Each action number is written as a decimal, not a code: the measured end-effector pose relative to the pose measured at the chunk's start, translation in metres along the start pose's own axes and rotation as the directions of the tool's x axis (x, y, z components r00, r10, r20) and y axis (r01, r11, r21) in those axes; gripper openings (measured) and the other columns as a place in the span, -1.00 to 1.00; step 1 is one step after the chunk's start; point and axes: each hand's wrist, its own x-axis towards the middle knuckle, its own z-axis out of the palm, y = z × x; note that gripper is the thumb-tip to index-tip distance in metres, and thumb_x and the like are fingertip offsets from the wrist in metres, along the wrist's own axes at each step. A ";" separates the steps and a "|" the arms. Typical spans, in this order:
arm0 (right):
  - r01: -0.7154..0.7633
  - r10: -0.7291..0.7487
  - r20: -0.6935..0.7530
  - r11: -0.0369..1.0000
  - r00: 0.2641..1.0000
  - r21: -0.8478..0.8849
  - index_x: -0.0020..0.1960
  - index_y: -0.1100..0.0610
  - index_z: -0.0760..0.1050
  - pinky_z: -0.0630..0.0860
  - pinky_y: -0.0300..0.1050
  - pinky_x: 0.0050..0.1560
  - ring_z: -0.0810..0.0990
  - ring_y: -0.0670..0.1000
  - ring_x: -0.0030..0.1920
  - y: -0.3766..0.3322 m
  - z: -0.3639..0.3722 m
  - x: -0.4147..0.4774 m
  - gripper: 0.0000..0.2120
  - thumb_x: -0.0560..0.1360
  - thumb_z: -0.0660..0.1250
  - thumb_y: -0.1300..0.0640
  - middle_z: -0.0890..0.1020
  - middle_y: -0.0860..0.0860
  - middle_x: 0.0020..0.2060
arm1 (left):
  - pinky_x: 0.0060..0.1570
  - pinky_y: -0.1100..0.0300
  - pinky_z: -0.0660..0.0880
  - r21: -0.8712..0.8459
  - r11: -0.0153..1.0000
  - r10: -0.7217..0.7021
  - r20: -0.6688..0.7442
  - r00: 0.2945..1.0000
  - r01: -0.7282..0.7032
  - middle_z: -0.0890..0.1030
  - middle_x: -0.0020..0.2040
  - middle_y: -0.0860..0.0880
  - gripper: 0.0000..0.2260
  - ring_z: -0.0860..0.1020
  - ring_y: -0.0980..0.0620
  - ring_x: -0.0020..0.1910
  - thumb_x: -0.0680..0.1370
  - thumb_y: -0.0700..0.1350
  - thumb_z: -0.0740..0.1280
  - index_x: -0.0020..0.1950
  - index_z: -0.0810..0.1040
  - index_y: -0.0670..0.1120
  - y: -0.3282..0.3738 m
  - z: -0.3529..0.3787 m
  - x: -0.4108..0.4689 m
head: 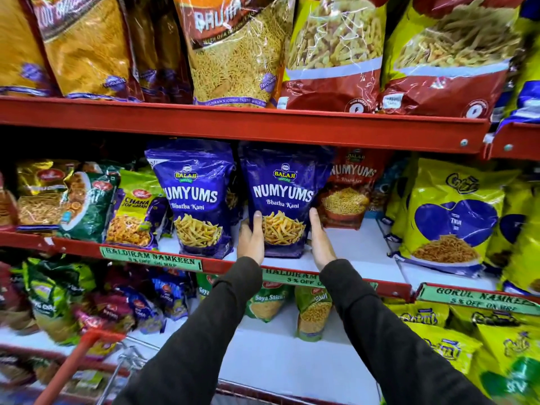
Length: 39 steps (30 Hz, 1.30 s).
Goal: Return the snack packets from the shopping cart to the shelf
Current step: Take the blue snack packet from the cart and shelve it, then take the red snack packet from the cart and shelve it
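Note:
A purple Numyums packet (283, 182) stands upright on the middle shelf (365, 252), near its front edge. My left hand (251, 239) grips its lower left side, thumb on the front. My right hand (321, 241) presses flat against its lower right side. A second, identical purple Numyums packet (194, 197) stands just to its left, touching nothing of my hands. The shopping cart (87, 361) shows at the bottom left, with only its red handle and some wire visible.
A red Numyums packet (347, 188) stands behind and right of the held one. Yellow packets (450, 211) fill the right side; bare white shelf lies between. Large packets (233, 51) line the red upper shelf. Lower shelf holds more packets (312, 314).

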 end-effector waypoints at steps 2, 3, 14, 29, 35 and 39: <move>0.036 -0.036 0.013 0.998 0.999 -0.059 0.06 -0.42 0.46 0.38 0.19 0.45 0.50 0.04 0.34 0.008 0.000 -0.003 -0.52 0.28 0.10 -0.61 0.54 -0.08 0.33 | 0.34 0.06 0.24 0.068 0.998 0.014 -0.012 1.000 -0.013 0.37 0.46 -0.18 -0.43 0.34 -0.16 0.43 0.59 0.23 0.02 0.47 0.24 -0.11 -0.003 -0.006 -0.007; 0.051 -0.050 0.016 0.996 0.999 -0.075 0.09 -0.39 0.48 0.39 0.19 0.44 0.52 0.02 0.33 0.012 -0.001 -0.005 -0.49 0.30 0.11 -0.61 0.57 -0.09 0.31 | 0.37 0.02 0.23 0.089 0.996 0.027 -0.016 1.000 -0.026 0.37 0.46 -0.20 -0.42 0.34 -0.18 0.42 0.59 0.24 0.01 0.47 0.25 -0.12 -0.005 -0.010 -0.009; 0.135 -0.122 0.095 0.979 0.988 -0.150 0.44 0.02 0.35 0.35 0.05 0.46 0.47 0.04 0.38 0.011 -0.002 -0.045 -0.38 0.53 0.16 -0.34 0.51 0.00 0.39 | 0.45 -0.10 0.23 0.216 0.976 0.022 0.002 1.000 -0.022 0.37 0.47 -0.18 -0.39 0.33 -0.21 0.43 0.57 0.27 0.01 0.49 0.23 -0.08 -0.015 -0.029 -0.021; 0.062 -0.105 -0.034 0.788 0.994 -0.613 0.04 -0.16 0.50 0.56 0.06 0.05 0.56 0.04 -0.07 0.216 -0.130 -0.170 -0.54 0.42 0.23 0.39 0.61 0.05 0.02 | 0.17 -0.06 0.49 0.377 0.910 0.097 0.212 0.973 -0.173 0.48 0.26 -0.06 -0.67 0.48 -0.11 0.20 0.59 -0.24 0.16 0.16 0.45 0.19 -0.212 -0.008 -0.202; -0.222 0.421 0.010 0.498 0.907 -0.838 0.40 -0.06 0.39 0.57 0.01 0.26 0.60 0.13 0.24 0.292 -0.184 -0.236 -0.38 0.43 0.37 0.34 0.59 0.06 0.27 | 0.22 0.09 0.48 0.643 0.741 -0.505 0.347 0.790 0.191 0.27 0.52 -0.10 -0.38 0.44 -0.15 0.31 0.50 -0.38 0.20 0.40 0.33 0.21 -0.305 -0.010 -0.287; -0.220 0.430 -0.035 0.391 0.902 -0.894 0.39 -0.08 0.42 0.57 -0.03 0.23 0.62 0.14 0.20 0.310 -0.184 -0.244 -0.44 0.47 0.35 0.32 0.65 0.07 0.21 | 0.42 0.08 0.33 0.825 0.555 -0.623 0.330 0.709 0.105 0.20 0.56 -0.03 -0.35 0.25 -0.10 0.50 0.51 -0.17 0.33 0.51 0.13 0.14 -0.335 0.005 -0.313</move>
